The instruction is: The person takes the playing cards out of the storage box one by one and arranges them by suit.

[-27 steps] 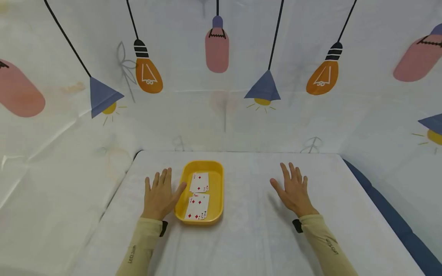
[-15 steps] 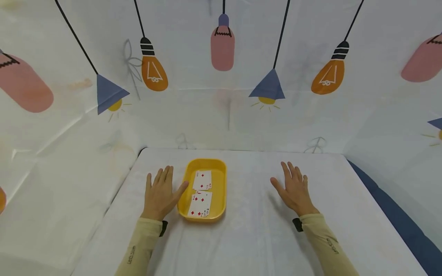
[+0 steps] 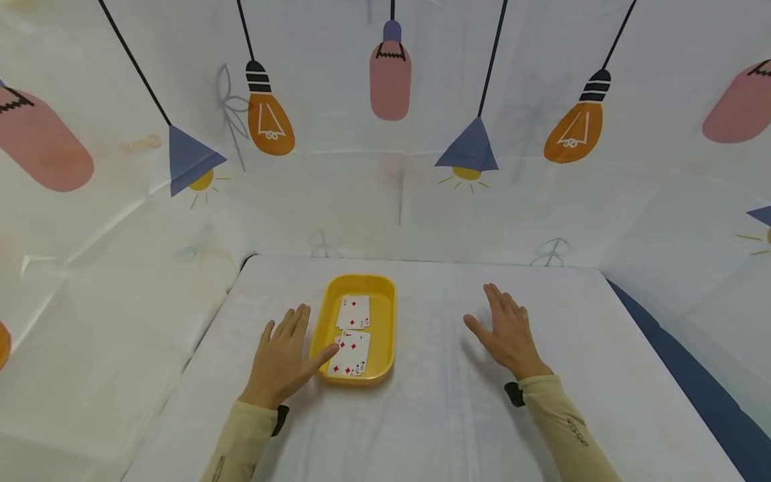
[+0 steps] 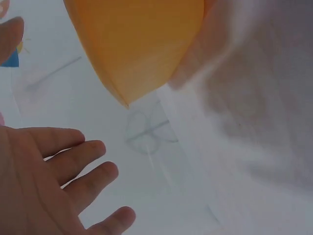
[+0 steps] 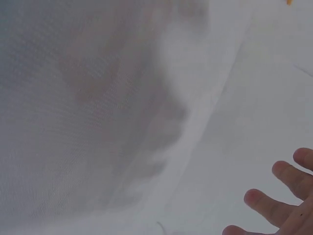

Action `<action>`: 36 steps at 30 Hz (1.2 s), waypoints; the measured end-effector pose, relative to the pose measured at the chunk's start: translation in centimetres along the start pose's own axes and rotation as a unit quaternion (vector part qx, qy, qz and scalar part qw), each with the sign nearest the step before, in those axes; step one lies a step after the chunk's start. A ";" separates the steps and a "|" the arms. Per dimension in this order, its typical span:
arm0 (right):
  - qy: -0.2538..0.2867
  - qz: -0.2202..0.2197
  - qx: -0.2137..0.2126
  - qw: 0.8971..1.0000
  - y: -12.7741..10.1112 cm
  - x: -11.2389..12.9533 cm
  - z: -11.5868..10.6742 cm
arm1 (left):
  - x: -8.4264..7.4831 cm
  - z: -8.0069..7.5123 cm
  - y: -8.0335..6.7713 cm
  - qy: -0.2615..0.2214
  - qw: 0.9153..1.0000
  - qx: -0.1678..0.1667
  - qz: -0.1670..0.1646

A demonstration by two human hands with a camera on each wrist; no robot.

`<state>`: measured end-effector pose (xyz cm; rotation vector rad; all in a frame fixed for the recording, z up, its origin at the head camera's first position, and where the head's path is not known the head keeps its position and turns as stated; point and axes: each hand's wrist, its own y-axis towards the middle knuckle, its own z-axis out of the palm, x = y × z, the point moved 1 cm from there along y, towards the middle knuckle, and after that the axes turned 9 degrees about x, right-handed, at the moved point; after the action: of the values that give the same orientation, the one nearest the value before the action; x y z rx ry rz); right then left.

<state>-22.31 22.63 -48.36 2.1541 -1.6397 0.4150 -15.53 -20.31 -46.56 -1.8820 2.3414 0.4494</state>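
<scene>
A yellow tray sits on the table left of centre, with two groups of playing cards inside. The far group and the near group both show red diamonds and lie face up. My left hand is held beside the tray's left side, fingers straight, its thumb reaching over the rim near the closer cards. In the left wrist view the tray's outer wall appears above the spread fingers. My right hand hovers over the table to the right, fingers extended, holding nothing.
A white cloth covers the table. Behind it hangs a white sheet printed with lamps and bulbs. Dark blue fabric lies along the table's right edge.
My left hand has come nearer and slightly right, its thumb now lower over the tray's edge. The right hand has shifted a little left. The head view has tilted slightly; the cards stay put.
</scene>
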 end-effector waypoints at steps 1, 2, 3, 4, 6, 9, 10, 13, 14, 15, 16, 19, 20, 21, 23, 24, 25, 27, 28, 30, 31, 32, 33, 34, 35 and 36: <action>0.003 -0.004 -0.002 1.000 0.0 0.2 0.0 | -0.1 0.2 -0.2 -0.001 1.000 0.012 -0.001; 0.005 -0.008 -0.005 1.000 0.0 0.3 0.1 | -0.2 0.3 -0.4 -0.002 1.000 0.024 0.000; 0.006 -0.011 -0.008 1.000 0.0 0.5 0.1 | -0.3 0.5 -0.5 -0.002 0.999 0.032 0.001; 0.007 -0.015 -0.011 1.000 0.1 0.6 0.2 | -0.4 0.7 -0.6 -0.003 0.999 0.038 0.001; 0.008 -0.025 -0.017 1.000 0.2 0.9 0.3 | -0.4 1.2 -0.7 -0.007 0.999 0.050 -0.002; 0.008 -0.031 -0.015 0.999 0.4 1.4 0.4 | -0.4 1.7 -0.9 -0.009 0.998 0.064 -0.009; 0.010 -0.032 -0.012 0.999 0.5 1.5 0.5 | -0.4 1.8 -0.9 -0.008 0.998 0.068 -0.010; 0.015 -0.035 -0.006 0.999 0.7 2.1 0.5 | -0.5 2.0 -1.1 -0.007 0.997 0.076 -0.009; 0.017 -0.036 -0.002 0.999 0.8 2.4 0.5 | -0.5 2.0 -1.2 -0.007 0.997 0.076 -0.009; 0.021 -0.038 0.000 0.999 0.9 2.6 0.4 | -0.5 2.0 -1.2 -0.008 0.997 0.077 -0.008; 0.025 -0.041 0.002 0.999 1.0 2.9 0.4 | -0.5 2.0 -1.2 -0.008 0.997 0.077 -0.006; 0.038 -0.044 0.013 0.998 1.4 3.6 0.3 | -0.6 1.9 -1.1 -0.006 0.997 0.080 -0.005; 0.042 -0.044 0.016 0.998 1.5 3.9 0.3 | -0.6 1.9 -1.0 -0.003 0.997 0.081 -0.004; 0.047 -0.041 0.021 0.998 1.6 4.1 0.3 | -0.7 1.9 -0.9 -0.002 0.997 0.082 -0.004; 0.054 -0.035 0.032 0.997 1.8 4.5 0.4 | -0.7 1.9 -0.8 0.000 0.997 0.083 -0.003; 0.057 -0.031 0.037 0.997 1.8 4.7 0.4 | -0.7 2.0 -0.7 0.000 0.997 0.083 -0.002; 0.061 -0.026 0.043 0.997 1.9 4.9 0.5 | -0.7 2.0 -0.7 -0.002 0.997 0.082 -0.001; 0.067 -0.022 0.054 0.996 2.1 5.2 0.6 | -0.6 2.0 -0.6 -0.008 0.997 0.080 0.003; 0.068 -0.022 0.059 0.996 2.2 5.3 0.7 | -0.6 2.1 -0.6 -0.011 0.997 0.079 0.004; 0.069 -0.020 0.066 0.995 2.4 5.6 0.9 | -0.6 2.1 -0.6 -0.016 0.997 0.078 0.008; 0.069 -0.021 0.068 0.995 2.5 5.7 1.0 | -0.5 2.1 -0.6 -0.017 0.997 0.076 0.010; 0.070 -0.022 0.071 0.995 2.6 5.8 1.1 | -0.5 2.1 -0.6 -0.018 0.997 0.075 0.011; 0.072 -0.020 0.074 0.994 2.7 6.0 1.1 | -0.5 2.1 -0.6 -0.016 0.997 0.074 0.012; 0.072 -0.020 0.075 0.994 2.9 6.1 1.2 | -0.4 2.1 -0.6 -0.016 0.997 0.073 0.012; 0.071 -0.019 0.078 0.994 3.0 6.2 1.3 | -0.4 2.1 -0.5 -0.015 0.997 0.072 0.013; 0.072 -0.018 0.080 0.994 3.1 6.3 1.4 | -0.4 2.1 -0.5 -0.014 0.997 0.071 0.013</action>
<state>-23.62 15.93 -46.30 2.2064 -1.5334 0.6941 -15.14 -19.45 -48.58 -1.7724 2.3159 0.3001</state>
